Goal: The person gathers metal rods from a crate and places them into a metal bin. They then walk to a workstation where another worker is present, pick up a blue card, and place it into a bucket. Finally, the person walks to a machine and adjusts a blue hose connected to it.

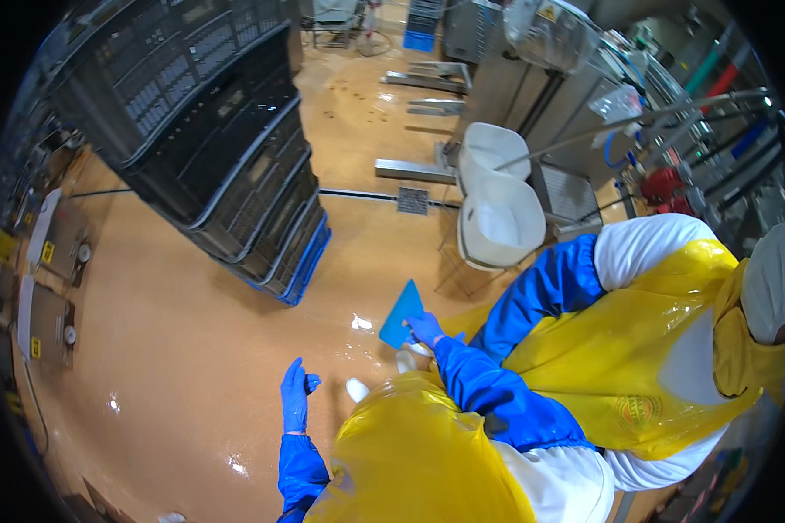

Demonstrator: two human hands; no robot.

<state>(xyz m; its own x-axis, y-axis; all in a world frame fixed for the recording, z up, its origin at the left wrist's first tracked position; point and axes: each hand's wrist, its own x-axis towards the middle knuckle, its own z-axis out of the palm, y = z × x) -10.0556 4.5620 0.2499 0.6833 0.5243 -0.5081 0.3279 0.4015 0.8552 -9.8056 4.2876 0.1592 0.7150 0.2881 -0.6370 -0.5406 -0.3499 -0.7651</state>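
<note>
My right hand [425, 329], in a blue glove, grips a flat blue plastic scraper [399, 315] by its near edge. Its wide blade tilts up and to the left above the wet floor. My left hand [296, 397], also blue-gloved, hangs over the floor at lower centre with nothing in it, its fingers pointing away from me and partly apart. A yellow apron [419, 453] covers my front, and blue sleeves cover both forearms.
Close at my right stands a person in a yellow apron [576, 366]; their hands are hidden. A tall stack of dark crates [262, 183] rises ahead left on a blue base. White tubs [501, 222] stand beside metal machinery. Metal boxes [48, 322] line the far left. The orange floor [174, 375] is wet.
</note>
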